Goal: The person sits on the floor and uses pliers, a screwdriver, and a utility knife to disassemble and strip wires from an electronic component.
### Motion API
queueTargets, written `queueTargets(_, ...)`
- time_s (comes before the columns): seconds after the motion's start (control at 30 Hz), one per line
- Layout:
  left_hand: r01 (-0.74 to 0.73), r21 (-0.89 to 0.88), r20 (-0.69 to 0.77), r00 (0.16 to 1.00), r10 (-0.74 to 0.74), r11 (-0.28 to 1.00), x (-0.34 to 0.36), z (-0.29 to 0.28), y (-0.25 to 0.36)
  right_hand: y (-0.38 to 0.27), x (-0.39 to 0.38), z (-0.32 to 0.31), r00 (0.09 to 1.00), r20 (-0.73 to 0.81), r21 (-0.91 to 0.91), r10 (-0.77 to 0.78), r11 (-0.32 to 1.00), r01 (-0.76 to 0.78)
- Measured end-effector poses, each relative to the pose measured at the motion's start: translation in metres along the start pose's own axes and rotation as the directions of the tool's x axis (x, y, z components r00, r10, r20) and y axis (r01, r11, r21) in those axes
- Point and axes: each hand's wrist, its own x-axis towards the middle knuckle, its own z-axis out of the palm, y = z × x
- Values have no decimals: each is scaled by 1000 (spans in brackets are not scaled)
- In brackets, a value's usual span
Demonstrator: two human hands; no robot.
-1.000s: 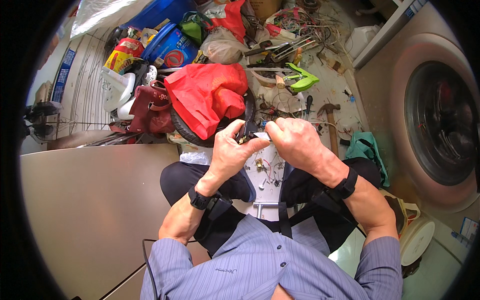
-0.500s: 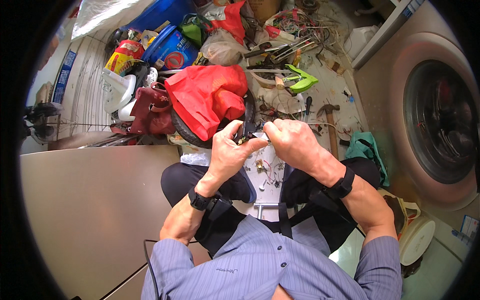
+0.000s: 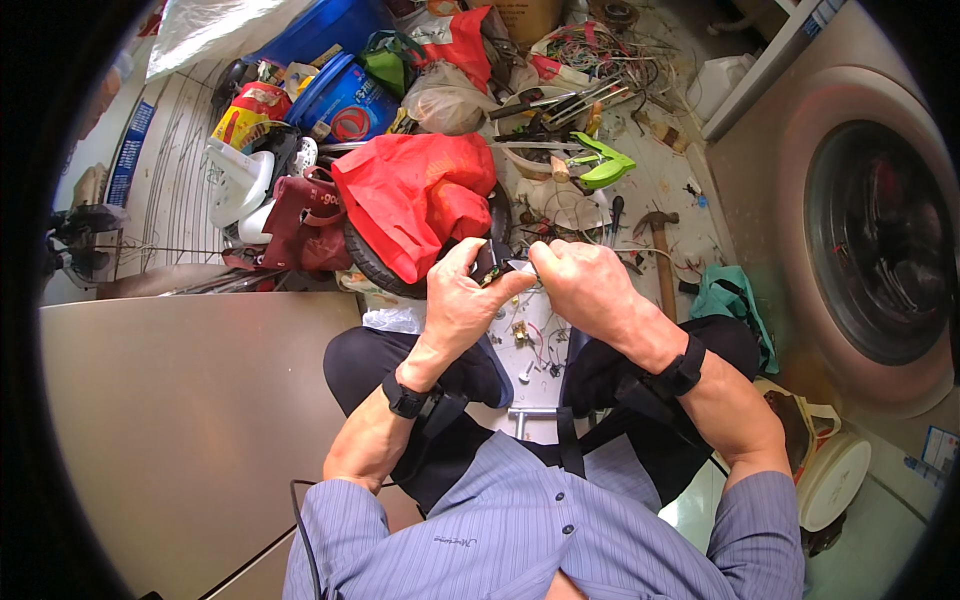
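"Black is the part [image 3: 489,262] we're handling; how far along are we?"

"Partway, we're judging: our left hand [image 3: 455,303] is pinching it above the littered floor [image 3: 700,226], and our right hand [image 3: 588,283] is clenching a pale flat piece [image 3: 523,268] beside it. Small loose components [image 3: 519,332] are lying below. How much is remaining, we're not managing to tell."

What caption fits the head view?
Left hand holds a small black part, right hand close beside it; a hammer lies on the littered floor.
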Motion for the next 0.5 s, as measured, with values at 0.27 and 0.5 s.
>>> queueTargets(0.27,-172,149,-34,983,179,974,4,3,-1,1,-4,5,999,31,31,41,999,-42)
queueTargets(0.5,-145,142,-29,988,151,979,1,5,-3,2,-8,12,999,-27,42,37,998,-36)
